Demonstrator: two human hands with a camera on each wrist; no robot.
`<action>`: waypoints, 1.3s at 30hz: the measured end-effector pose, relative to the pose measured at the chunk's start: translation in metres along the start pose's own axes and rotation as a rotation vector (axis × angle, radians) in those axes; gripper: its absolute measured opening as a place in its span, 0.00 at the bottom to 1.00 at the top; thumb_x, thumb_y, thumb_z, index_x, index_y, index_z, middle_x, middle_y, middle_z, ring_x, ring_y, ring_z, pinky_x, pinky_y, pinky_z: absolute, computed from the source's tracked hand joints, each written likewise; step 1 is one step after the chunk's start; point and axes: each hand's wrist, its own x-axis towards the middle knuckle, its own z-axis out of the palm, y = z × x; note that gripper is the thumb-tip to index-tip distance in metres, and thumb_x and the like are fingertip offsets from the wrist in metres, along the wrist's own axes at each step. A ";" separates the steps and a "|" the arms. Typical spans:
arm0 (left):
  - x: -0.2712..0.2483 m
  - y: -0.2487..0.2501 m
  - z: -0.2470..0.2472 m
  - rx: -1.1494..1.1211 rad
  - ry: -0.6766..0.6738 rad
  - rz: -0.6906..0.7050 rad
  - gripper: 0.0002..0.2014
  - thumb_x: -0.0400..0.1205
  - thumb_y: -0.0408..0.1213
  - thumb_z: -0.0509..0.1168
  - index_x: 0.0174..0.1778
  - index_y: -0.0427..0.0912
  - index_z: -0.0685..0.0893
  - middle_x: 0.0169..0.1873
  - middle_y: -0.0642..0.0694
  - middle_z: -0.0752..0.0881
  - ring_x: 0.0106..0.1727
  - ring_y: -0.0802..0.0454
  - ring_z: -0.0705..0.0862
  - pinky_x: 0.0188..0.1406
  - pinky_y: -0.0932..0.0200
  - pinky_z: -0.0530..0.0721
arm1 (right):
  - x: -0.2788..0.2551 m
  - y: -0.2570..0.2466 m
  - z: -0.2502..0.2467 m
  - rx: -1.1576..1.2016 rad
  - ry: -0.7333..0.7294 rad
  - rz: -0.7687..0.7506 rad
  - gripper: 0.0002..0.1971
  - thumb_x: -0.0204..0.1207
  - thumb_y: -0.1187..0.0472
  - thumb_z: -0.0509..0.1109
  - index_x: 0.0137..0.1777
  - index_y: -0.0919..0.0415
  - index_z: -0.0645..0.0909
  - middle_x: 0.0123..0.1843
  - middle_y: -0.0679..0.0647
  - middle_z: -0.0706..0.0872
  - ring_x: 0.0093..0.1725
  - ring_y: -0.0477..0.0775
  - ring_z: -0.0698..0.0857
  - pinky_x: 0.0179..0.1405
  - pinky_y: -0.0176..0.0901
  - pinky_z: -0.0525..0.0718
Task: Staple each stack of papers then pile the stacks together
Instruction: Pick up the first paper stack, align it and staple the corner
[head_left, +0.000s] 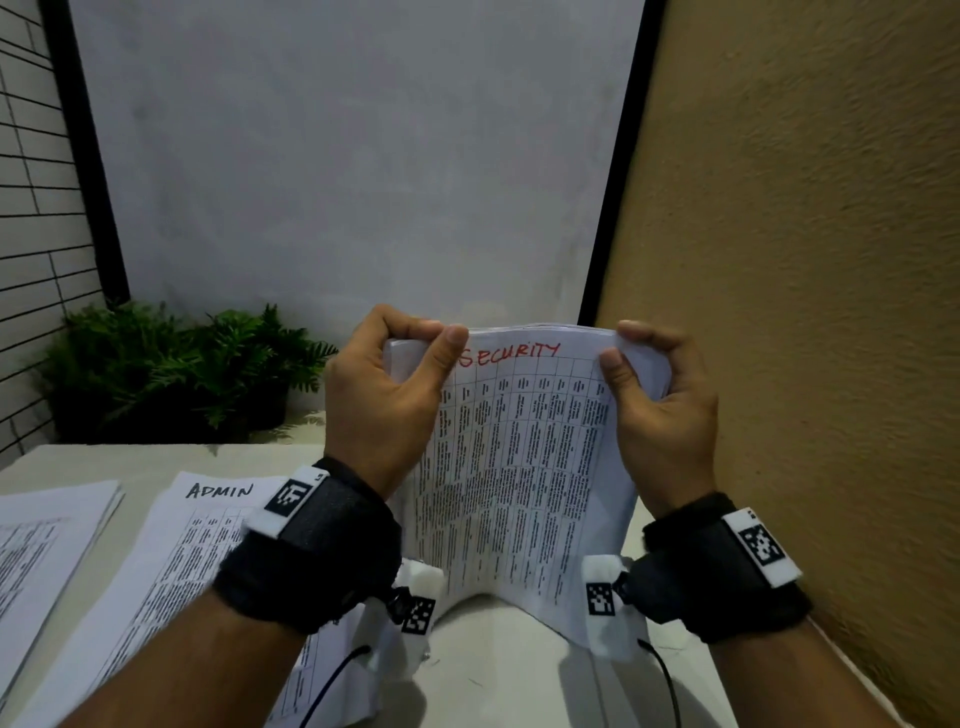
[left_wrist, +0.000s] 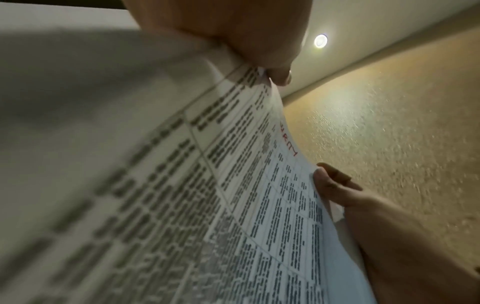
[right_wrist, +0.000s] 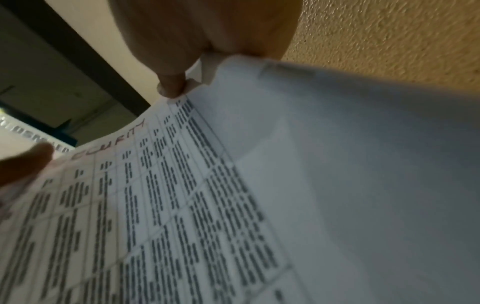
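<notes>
The SECURITY stack (head_left: 519, 457) of papers stands upright above the surface (head_left: 509, 670) in the head view, its lower edge close to or touching it and its printed table facing the person. The left hand (head_left: 384, 384) pinches the top left corner, thumb in front and fingers curled behind; the right hand (head_left: 660, 395) grasps the top right corner the same way. To the left, the ADMIN stack (head_left: 171, 561) lies flat on the surface, and another stack (head_left: 47, 535) lies just beside it, further left. A potted plant (head_left: 176, 369) sits beyond them by the wall.

From the left wrist, the SECURITY stack (left_wrist: 259, 185) curves away, the left hand's thumb (left_wrist: 259, 47) pressed on its upper corner and the right hand (left_wrist: 342, 195) holding the far edge. A ceiling light (left_wrist: 321, 41) glows above.

From the right wrist, the picture is blurred; the right hand's thumb (right_wrist: 176, 61) appears to clamp the sheets' corner (right_wrist: 205, 70), and the left hand (right_wrist: 28, 160) shows dimly at the far corner.
</notes>
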 end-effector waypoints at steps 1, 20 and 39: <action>-0.001 0.001 0.000 0.017 -0.039 0.010 0.08 0.74 0.45 0.72 0.39 0.55 0.77 0.37 0.59 0.86 0.37 0.64 0.88 0.32 0.65 0.88 | -0.001 0.002 0.000 -0.005 -0.002 0.019 0.14 0.77 0.67 0.72 0.60 0.57 0.76 0.51 0.43 0.81 0.45 0.30 0.85 0.41 0.23 0.82; -0.018 -0.001 -0.004 -0.063 -0.094 -0.195 0.24 0.77 0.36 0.72 0.66 0.52 0.72 0.51 0.53 0.83 0.51 0.53 0.89 0.47 0.45 0.91 | -0.013 0.009 0.002 0.008 -0.005 0.147 0.05 0.83 0.55 0.64 0.49 0.43 0.71 0.41 0.47 0.85 0.39 0.38 0.89 0.35 0.34 0.88; -0.026 -0.011 -0.008 -0.194 -0.180 -0.345 0.20 0.79 0.29 0.67 0.67 0.44 0.79 0.52 0.48 0.89 0.52 0.56 0.90 0.45 0.62 0.90 | -0.011 0.025 0.017 -0.076 -0.074 0.106 0.09 0.88 0.60 0.55 0.64 0.58 0.69 0.47 0.43 0.83 0.47 0.40 0.87 0.44 0.40 0.88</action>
